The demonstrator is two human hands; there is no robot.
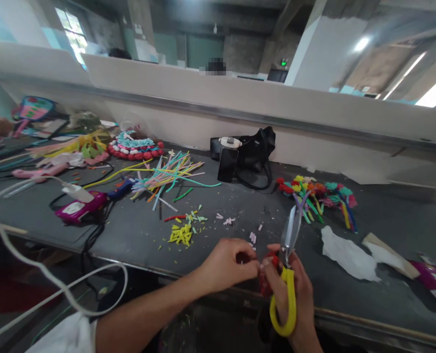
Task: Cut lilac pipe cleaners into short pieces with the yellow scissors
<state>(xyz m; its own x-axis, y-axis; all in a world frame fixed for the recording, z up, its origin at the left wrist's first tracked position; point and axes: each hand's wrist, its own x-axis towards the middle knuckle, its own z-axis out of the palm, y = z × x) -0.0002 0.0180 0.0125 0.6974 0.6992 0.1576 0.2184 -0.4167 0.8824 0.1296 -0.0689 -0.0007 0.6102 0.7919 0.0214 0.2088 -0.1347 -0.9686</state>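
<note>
My right hand (302, 294) is closed round a pair of scissors (284, 299) with yellow handles, blades pointing up and away. A red fuzzy piece (266, 282) sits at the thumb and fingers of the same hand; its exact kind is unclear. Close beside it, my left hand (227, 264) is pinched with thumb and forefinger touching at the red piece's edge. What lies between those fingertips is too small to make out. Beyond the hands lie short pink cut pieces (253, 238) and a small heap of yellow cut pieces (181, 234) on the dark table (210, 215).
A bundle of coloured stems (170, 171), a purple glue gun (80, 208) with cables, and a red-and-blue woven piece (135, 146) lie left. A black bag (256, 149) and phone (227, 165) stand behind. Right are colourful flowers (317, 193), white scrap (346, 255) and another purple tool (433, 284).
</note>
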